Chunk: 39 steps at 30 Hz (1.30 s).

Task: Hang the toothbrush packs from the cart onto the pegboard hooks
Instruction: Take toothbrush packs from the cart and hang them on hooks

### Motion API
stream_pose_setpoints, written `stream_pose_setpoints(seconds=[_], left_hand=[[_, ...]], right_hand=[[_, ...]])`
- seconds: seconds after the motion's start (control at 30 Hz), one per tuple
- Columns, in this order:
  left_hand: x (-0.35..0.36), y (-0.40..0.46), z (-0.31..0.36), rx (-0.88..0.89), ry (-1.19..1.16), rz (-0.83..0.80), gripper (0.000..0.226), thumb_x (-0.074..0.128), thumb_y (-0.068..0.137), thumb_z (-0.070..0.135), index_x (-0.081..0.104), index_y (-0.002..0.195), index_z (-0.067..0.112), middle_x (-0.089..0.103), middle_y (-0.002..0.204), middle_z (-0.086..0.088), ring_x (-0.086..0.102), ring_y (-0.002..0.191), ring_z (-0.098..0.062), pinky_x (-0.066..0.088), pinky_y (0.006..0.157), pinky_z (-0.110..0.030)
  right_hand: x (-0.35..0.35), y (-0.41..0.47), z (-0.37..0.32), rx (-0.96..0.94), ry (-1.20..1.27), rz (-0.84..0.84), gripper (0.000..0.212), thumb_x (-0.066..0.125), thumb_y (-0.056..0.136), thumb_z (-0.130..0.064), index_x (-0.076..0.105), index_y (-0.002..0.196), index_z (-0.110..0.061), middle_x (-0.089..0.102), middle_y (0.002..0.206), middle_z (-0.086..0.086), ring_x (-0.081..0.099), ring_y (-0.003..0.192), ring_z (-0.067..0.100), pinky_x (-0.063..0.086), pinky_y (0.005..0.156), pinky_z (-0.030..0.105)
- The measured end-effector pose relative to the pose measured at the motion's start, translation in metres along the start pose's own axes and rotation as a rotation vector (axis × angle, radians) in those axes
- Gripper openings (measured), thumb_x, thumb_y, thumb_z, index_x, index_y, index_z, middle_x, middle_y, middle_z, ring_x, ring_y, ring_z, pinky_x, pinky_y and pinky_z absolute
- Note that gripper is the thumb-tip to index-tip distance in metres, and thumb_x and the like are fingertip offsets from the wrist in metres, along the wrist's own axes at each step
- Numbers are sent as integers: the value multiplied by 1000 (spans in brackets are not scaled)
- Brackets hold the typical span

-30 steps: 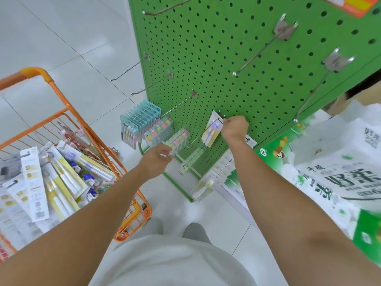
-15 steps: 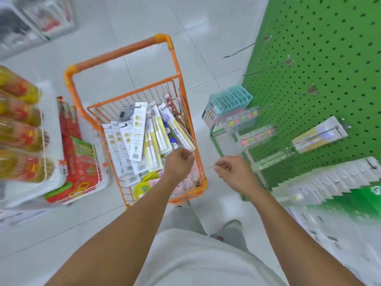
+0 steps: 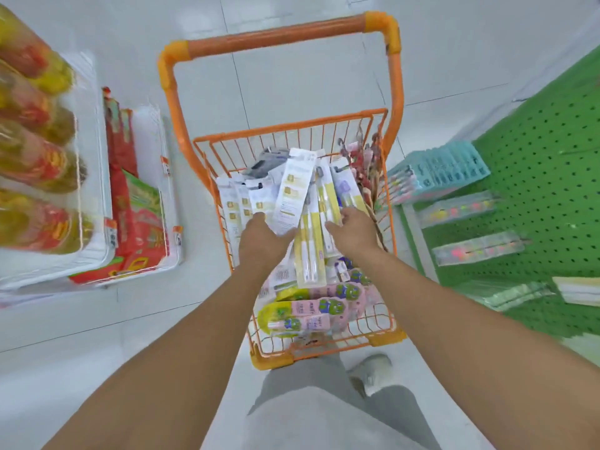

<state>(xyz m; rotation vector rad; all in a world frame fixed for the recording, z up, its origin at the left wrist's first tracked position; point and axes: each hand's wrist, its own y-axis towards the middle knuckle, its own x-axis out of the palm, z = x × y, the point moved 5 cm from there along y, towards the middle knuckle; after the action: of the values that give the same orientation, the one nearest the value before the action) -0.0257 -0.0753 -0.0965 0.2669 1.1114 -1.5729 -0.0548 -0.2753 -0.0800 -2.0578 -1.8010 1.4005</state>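
The orange wire cart (image 3: 292,131) stands in front of me, filled with several toothbrush packs. White card packs (image 3: 293,190) lean at the back, yellow ones (image 3: 310,254) lie in the middle and pink children's packs (image 3: 311,306) lie at the near end. My left hand (image 3: 263,241) reaches in and touches the white packs with finger and thumb spread. My right hand (image 3: 354,232) rests on the yellow packs, thumb out to the left. The green pegboard (image 3: 535,151) is on the right, with teal packs (image 3: 438,170) and clear packs (image 3: 477,251) hanging on its hooks.
A white shelf on the left holds yellow oil bottles (image 3: 32,157) and red packets (image 3: 136,222). The cart's handle (image 3: 279,37) is on the far side. My shoe (image 3: 373,371) is beside the cart's near right corner on the pale tiled floor.
I turned from the pegboard to the cart. Both hands left the hooks, moved over the cart, and now reach down onto the packs inside.
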Motion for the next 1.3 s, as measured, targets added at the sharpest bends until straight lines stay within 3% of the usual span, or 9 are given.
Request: stream_pose_setpoints(seconds=[0.17, 0.33, 0.5, 0.6, 0.7, 0.8, 0.9, 1.0, 1.3], left_hand=[[19, 13, 1, 47, 149, -39, 72, 75, 70, 58, 52, 123, 15, 58, 117, -4, 59, 106, -27, 54, 84, -47], [14, 0, -3, 54, 71, -79, 25, 52, 91, 38, 53, 90, 14, 59, 84, 0, 59, 75, -22, 49, 63, -35], [-22, -22, -1, -22, -243, -110, 18, 45, 98, 18, 52, 82, 14, 54, 73, 0, 53, 64, -17, 41, 60, -29], [-49, -47, 14, -1, -456, -107, 14, 50, 99, 18, 60, 90, 21, 58, 77, 7, 56, 73, -15, 43, 65, -28], [-51, -80, 60, 44, -563, -214, 24, 50, 98, 13, 58, 76, 18, 53, 52, 12, 49, 47, -1, 35, 49, -21], [-20, -111, 120, 94, -571, -457, 24, 51, 95, 6, 52, 73, 17, 49, 49, 10, 42, 37, -5, 31, 39, -20], [19, -152, 175, 213, -464, -606, 5, 61, 81, 15, 58, 78, 18, 59, 63, 4, 55, 59, -18, 39, 53, -29], [61, -194, 215, 274, -465, -665, 26, 51, 88, -2, 60, 76, 20, 60, 54, 15, 57, 51, -7, 38, 53, -30], [137, -276, 251, 376, -378, -710, 23, 83, 71, -1, 71, 88, 9, 73, 70, -2, 69, 66, -12, 51, 58, -16]], right_hand=[[14, 25, -3, 138, 7, 156, 42, 70, 92, -26, 54, 125, -5, 60, 110, 9, 61, 101, 29, 45, 76, 33], [23, 15, 8, 96, 66, 46, 32, 73, 88, -20, 62, 85, 9, 51, 70, 13, 47, 61, 24, 40, 61, 30], [-1, -26, 29, 183, 271, 91, 29, 64, 90, -17, 54, 79, 7, 40, 70, 8, 38, 63, 19, 30, 60, 27], [-28, -61, 38, 177, 507, 9, 27, 66, 85, -25, 71, 105, -8, 71, 91, 1, 66, 81, 21, 54, 82, 35], [-61, -99, 47, 120, 802, -85, 25, 66, 90, -10, 67, 115, -11, 73, 110, 17, 70, 96, 31, 54, 91, 46], [-101, -131, 69, 29, 905, -3, 35, 63, 88, 9, 62, 119, -7, 73, 111, 14, 69, 105, 34, 52, 100, 51], [-140, -158, 103, 10, 938, 104, 44, 60, 85, 16, 61, 119, -13, 74, 109, 11, 69, 108, 33, 50, 100, 57], [-175, -191, 132, -12, 961, 178, 49, 56, 86, 17, 62, 117, -21, 75, 108, 7, 70, 106, 26, 53, 99, 49], [-207, -241, 203, -3, 1086, 390, 24, 51, 102, -16, 73, 110, -22, 75, 110, 3, 68, 105, 18, 50, 95, 35]])
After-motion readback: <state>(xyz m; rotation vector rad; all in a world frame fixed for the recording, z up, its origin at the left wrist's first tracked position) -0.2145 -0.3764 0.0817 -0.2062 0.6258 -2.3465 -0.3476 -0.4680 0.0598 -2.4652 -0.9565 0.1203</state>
